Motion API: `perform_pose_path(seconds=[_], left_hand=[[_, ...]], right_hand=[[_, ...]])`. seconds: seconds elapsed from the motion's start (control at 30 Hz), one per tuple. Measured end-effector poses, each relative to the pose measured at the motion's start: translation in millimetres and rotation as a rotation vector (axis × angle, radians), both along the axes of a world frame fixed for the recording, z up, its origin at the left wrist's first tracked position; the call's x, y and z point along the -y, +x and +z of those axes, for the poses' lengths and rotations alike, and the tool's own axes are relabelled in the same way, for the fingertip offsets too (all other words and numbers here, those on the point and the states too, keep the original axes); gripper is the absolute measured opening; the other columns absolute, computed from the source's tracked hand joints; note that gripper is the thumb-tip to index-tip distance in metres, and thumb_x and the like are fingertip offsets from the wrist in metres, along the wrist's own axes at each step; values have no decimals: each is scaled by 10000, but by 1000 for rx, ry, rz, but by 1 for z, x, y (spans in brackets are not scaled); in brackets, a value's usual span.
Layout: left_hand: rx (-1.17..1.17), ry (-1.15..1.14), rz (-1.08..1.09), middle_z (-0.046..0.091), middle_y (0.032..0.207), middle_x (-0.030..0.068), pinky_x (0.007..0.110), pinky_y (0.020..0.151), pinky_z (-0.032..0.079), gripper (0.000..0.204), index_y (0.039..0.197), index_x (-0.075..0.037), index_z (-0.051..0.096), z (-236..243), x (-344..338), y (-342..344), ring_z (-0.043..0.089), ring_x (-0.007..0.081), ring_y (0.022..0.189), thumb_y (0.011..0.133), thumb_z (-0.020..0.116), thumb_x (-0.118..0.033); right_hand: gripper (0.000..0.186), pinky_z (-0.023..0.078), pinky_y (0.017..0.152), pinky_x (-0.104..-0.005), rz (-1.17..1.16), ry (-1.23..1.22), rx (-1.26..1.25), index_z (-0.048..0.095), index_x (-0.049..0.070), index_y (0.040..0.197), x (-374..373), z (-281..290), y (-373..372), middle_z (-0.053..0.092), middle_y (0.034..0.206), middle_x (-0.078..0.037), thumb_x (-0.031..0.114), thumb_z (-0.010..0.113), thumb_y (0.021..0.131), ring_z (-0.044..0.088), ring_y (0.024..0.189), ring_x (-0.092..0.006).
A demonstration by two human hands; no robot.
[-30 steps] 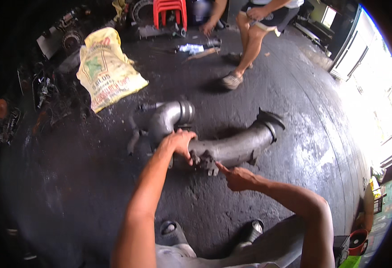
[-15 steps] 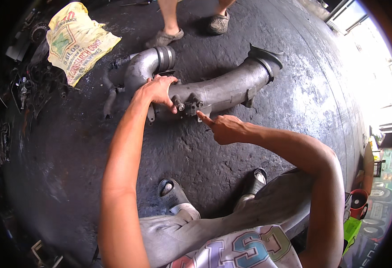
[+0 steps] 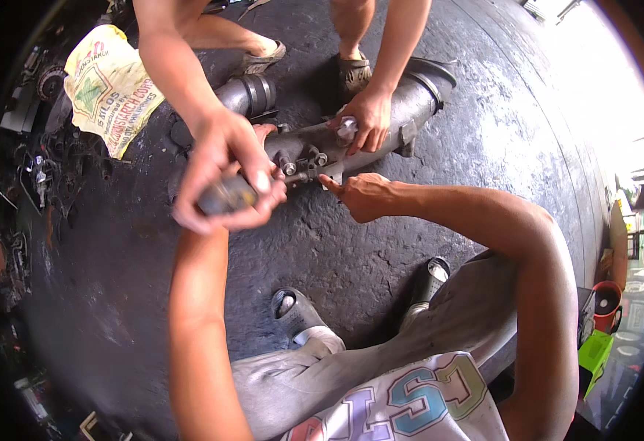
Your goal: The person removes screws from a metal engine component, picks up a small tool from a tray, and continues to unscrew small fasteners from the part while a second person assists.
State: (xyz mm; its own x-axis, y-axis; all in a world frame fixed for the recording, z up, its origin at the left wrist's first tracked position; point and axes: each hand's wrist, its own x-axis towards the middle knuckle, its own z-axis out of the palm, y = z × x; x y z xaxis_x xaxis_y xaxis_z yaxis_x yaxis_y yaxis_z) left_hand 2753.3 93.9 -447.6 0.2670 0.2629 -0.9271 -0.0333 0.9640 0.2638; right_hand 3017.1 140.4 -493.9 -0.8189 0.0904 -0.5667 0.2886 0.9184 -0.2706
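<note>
A large grey curved metal pipe [image 3: 308, 140] lies on the dark floor, a metal bracket [image 3: 333, 176] on its near side. My left hand [image 3: 265, 131] is on the pipe, mostly hidden behind a co-worker's hand [image 3: 226, 162]. That co-worker's hand grips a blurred, dark-handled tool [image 3: 222, 195], whose shaft seems to reach toward the bracket. My right hand [image 3: 364, 198] points its index finger at the bracket; its other fingers are curled, and I see nothing held. Another co-worker's hand [image 3: 372, 117] rests on the pipe, holding a small whitish object [image 3: 347, 130].
A yellow printed sack [image 3: 109, 92] lies at the far left, near dark loose parts [image 3: 39, 176]. The co-worker's clogs [image 3: 354, 76] stand behind the pipe. My own clogs [image 3: 297, 314] are on the near side. A bright green object [image 3: 595, 356] is at the right.
A co-worker's two arms have come in from the far side, one hand with the tool, the other onto the pipe. My left hand is now mostly covered; my right hand still points at the bracket.
</note>
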Motion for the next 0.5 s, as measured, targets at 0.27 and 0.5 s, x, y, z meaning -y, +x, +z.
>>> perform_pose_path(seconds=[0.27,0.5], left_hand=[[-533,541,-367,544,1129,87,424,1082,347,576,1171,-51,514,5,25,47,501,205,1119,673,762,-204],[-1234,986,-803,570,1239,139,430,1082,375,820,1306,-93,518,-40,19,-2,487,272,1228,620,836,-410]], right_hand=[[465,560,661,-427,163,44,140,661,11,1138,-4,-37,29,697,849,-182,88,644,680,703,835,-315],[255,563,726,-421,215,100,260,745,68,920,-10,-37,46,722,950,-133,124,688,678,699,899,-290]])
